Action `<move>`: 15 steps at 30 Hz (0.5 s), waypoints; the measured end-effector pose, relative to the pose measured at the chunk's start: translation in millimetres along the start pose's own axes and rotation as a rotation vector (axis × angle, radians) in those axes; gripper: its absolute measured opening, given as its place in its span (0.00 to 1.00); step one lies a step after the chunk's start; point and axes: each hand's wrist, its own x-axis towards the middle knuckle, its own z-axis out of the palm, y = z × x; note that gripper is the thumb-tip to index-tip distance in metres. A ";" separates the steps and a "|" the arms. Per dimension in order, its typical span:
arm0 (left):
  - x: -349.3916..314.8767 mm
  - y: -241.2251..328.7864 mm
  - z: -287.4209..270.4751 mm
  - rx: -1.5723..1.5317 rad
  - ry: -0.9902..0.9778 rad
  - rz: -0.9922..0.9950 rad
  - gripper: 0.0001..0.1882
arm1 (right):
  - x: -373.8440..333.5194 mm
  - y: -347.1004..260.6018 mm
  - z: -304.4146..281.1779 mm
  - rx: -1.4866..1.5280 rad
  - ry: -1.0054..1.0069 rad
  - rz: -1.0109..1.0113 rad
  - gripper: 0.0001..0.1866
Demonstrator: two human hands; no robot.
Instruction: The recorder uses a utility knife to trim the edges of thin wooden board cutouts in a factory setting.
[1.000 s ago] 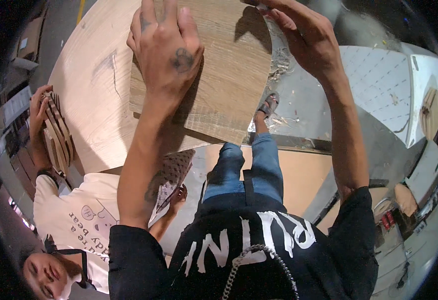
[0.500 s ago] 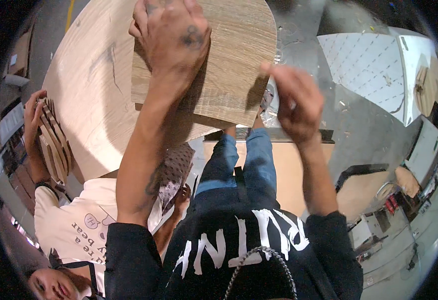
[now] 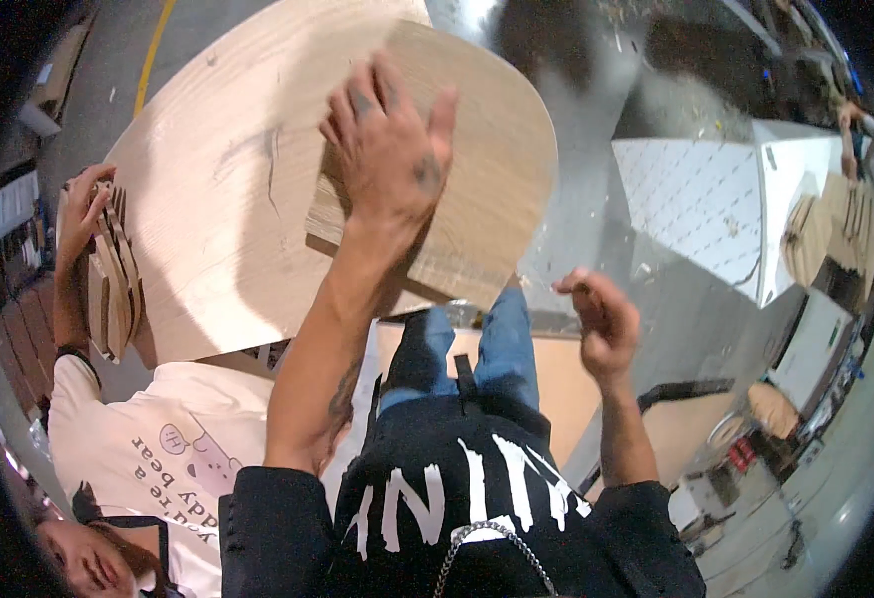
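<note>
A wood-grain board [image 3: 487,149] with a rounded far edge lies over a larger, paler curved wooden panel [image 3: 197,199]. My left hand [image 3: 387,149] rests on the board's left part, fingers stretched out and thumb spread, back of the hand up. Off the board's near right corner, my right hand [image 3: 606,319] is in the air with its fingers curled and the fingertips pointing left. A faint thin strand seems to run between those fingertips and the board's corner; I cannot make out what it is.
At the left, a co-worker's hand [image 3: 88,194] rests on a stack of curved wooden pieces [image 3: 113,284]. White sheets [image 3: 696,199] lie at the right, with more wooden pieces [image 3: 836,224] beside them. A light brown panel [image 3: 566,379] is below the board.
My left hand has gone from clasping the board's left side to lying spread on it. My right hand has moved down, away from the board's edge. The view has shifted.
</note>
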 end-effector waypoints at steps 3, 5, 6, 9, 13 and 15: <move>-0.2 -8.6 -4.0 0.024 -0.057 0.154 0.34 | 99.0 10.8 -24.9 0.003 -0.087 -0.086 0.27; -1.3 -12.4 -13.1 -0.019 -0.113 0.279 0.34 | 176.1 9.9 -21.9 -0.034 -0.144 -0.122 0.18; -2.6 -9.3 -12.6 -0.020 -0.105 0.252 0.34 | 211.3 6.9 -23.0 -0.133 -0.258 -0.181 0.17; 0.5 -7.0 -11.8 -0.066 -0.128 0.266 0.34 | 285.6 4.6 -4.8 -0.099 -0.550 -0.231 0.16; 0.7 -1.0 -13.5 -0.083 -0.125 0.213 0.33 | 333.4 21.3 19.7 -0.029 -0.708 -0.301 0.16; 0.5 5.0 -15.1 -0.077 -0.159 0.172 0.32 | 337.4 24.9 24.0 -0.098 -0.736 -0.400 0.15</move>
